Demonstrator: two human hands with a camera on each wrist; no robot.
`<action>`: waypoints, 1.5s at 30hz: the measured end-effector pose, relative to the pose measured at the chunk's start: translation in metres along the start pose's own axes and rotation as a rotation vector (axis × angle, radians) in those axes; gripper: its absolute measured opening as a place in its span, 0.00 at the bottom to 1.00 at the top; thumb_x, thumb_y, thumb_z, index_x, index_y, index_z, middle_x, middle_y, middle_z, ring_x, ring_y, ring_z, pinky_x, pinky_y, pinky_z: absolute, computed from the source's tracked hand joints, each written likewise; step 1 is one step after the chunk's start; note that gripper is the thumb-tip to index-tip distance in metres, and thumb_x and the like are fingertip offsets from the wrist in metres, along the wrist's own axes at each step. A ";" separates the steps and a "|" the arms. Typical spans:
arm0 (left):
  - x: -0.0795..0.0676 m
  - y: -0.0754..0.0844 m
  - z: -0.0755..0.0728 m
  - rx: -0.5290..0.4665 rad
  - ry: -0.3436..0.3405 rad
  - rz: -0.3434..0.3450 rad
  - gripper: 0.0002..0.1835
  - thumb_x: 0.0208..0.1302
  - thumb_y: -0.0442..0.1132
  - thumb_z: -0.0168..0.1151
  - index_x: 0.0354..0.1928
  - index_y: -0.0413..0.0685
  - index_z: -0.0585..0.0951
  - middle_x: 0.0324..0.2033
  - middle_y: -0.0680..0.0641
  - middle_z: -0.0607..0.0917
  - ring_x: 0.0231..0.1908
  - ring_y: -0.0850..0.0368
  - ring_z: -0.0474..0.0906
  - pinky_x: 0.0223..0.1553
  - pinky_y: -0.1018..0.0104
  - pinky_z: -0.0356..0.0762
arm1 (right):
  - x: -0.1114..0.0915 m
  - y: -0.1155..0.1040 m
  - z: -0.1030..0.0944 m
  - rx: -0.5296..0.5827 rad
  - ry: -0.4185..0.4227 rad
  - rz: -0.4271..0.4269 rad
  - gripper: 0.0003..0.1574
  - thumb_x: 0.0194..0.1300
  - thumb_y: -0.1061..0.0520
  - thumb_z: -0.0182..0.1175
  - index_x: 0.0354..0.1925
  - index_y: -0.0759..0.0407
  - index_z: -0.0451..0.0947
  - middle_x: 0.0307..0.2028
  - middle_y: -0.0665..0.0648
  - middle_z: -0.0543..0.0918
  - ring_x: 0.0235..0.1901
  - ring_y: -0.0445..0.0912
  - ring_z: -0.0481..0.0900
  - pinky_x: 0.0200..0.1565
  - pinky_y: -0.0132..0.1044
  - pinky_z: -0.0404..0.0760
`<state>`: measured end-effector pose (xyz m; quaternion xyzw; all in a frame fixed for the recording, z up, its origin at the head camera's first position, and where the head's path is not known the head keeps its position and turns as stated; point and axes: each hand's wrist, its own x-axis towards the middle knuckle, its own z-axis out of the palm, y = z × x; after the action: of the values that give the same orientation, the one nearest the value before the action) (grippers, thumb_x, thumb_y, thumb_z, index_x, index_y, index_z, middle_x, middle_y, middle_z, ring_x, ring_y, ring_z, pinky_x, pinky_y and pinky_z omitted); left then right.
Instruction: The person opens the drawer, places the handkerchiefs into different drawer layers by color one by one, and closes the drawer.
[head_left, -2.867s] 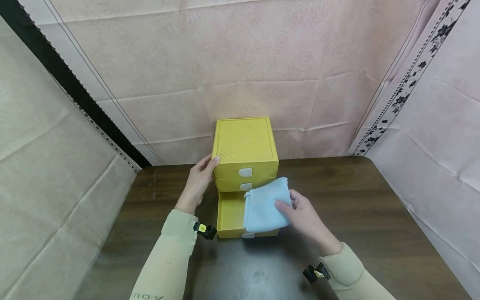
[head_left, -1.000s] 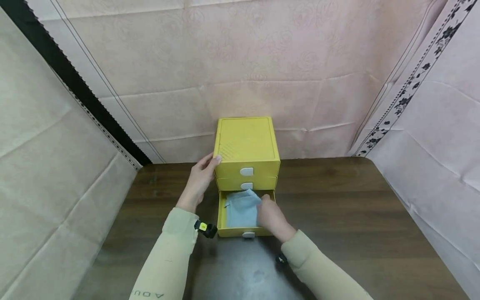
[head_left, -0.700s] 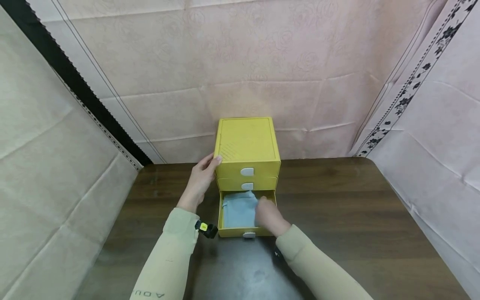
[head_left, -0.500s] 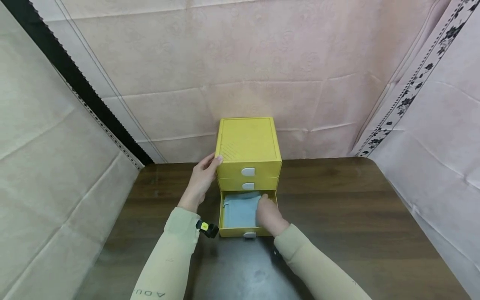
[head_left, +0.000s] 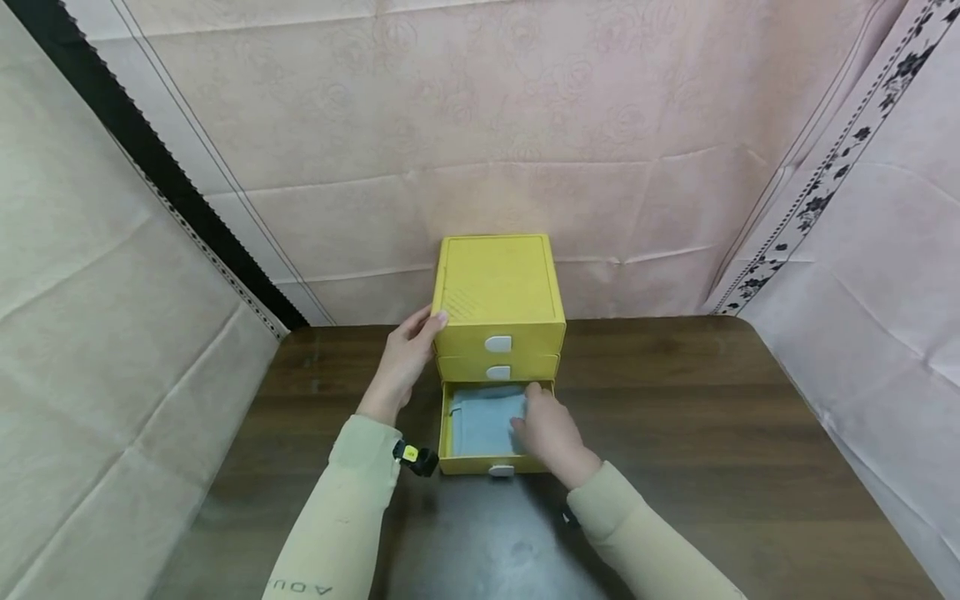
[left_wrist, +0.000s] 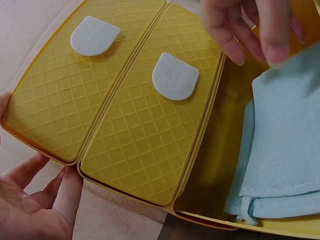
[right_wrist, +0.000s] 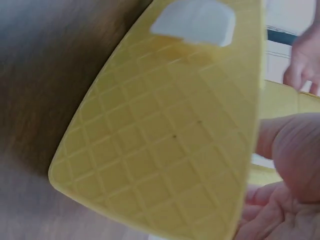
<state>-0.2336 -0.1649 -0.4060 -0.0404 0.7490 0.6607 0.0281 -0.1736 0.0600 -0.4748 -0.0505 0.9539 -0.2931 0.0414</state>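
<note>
A yellow drawer unit (head_left: 498, 283) stands against the back cloth, its bottom drawer (head_left: 468, 467) pulled out. In that drawer lies a folded light-blue cloth (head_left: 486, 421); the left wrist view shows the same cloth (left_wrist: 287, 135) with its layered, stitched edge. My left hand (head_left: 400, 362) holds the unit's front left corner, thumb at the top edge and fingers along the side. My right hand (head_left: 553, 429) is over the drawer's right side, beside the cloth, with loosely bent fingers. In the left wrist view, the right-hand fingertips (left_wrist: 276, 50) point down, apart from the cloth.
Two upper drawers are closed, each with a white tab handle (head_left: 498, 343). The unit stands on a dark brown wooden table (head_left: 712, 417). Pale patterned cloth (head_left: 487, 125) hangs behind and at both sides.
My right hand brought the blue cloth from in front of the unit into the bottom drawer, laid it flat, and let it go. My left hand has stayed on the unit.
</note>
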 end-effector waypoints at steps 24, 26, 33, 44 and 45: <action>-0.002 -0.003 -0.003 -0.003 -0.002 -0.019 0.40 0.53 0.72 0.60 0.68 0.69 0.69 0.64 0.55 0.71 0.61 0.56 0.69 0.62 0.52 0.68 | -0.053 0.011 -0.015 0.861 -0.328 -0.035 0.33 0.64 0.46 0.66 0.56 0.67 0.70 0.41 0.66 0.78 0.37 0.59 0.80 0.33 0.47 0.85; -0.002 -0.003 -0.003 -0.004 0.000 -0.013 0.39 0.54 0.72 0.60 0.68 0.69 0.69 0.64 0.54 0.71 0.61 0.56 0.69 0.62 0.52 0.67 | -0.058 0.010 -0.010 0.871 -0.342 -0.044 0.33 0.64 0.47 0.65 0.56 0.69 0.70 0.39 0.68 0.79 0.35 0.59 0.80 0.32 0.48 0.85; -0.002 -0.001 -0.001 -0.008 -0.004 -0.003 0.40 0.54 0.71 0.60 0.68 0.68 0.69 0.64 0.54 0.71 0.61 0.56 0.69 0.62 0.54 0.68 | -0.068 0.013 0.006 0.884 -0.405 -0.031 0.25 0.64 0.48 0.66 0.49 0.65 0.74 0.39 0.67 0.82 0.35 0.62 0.81 0.31 0.53 0.84; -0.001 0.000 0.002 -0.029 -0.006 0.011 0.38 0.56 0.69 0.61 0.68 0.66 0.70 0.62 0.54 0.72 0.60 0.57 0.70 0.61 0.55 0.69 | -0.080 0.024 0.026 0.897 -0.391 0.012 0.25 0.65 0.46 0.64 0.44 0.68 0.79 0.35 0.65 0.81 0.30 0.51 0.80 0.28 0.43 0.85; -0.001 0.000 0.002 -0.030 -0.005 0.010 0.38 0.56 0.69 0.61 0.68 0.66 0.70 0.62 0.54 0.72 0.60 0.57 0.70 0.61 0.55 0.69 | -0.080 0.025 0.028 0.913 -0.401 0.025 0.25 0.65 0.47 0.64 0.44 0.69 0.80 0.35 0.65 0.81 0.30 0.50 0.80 0.28 0.42 0.84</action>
<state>-0.2329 -0.1625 -0.4066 -0.0356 0.7393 0.6720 0.0261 -0.0932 0.0749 -0.5078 -0.0711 0.7021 -0.6647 0.2453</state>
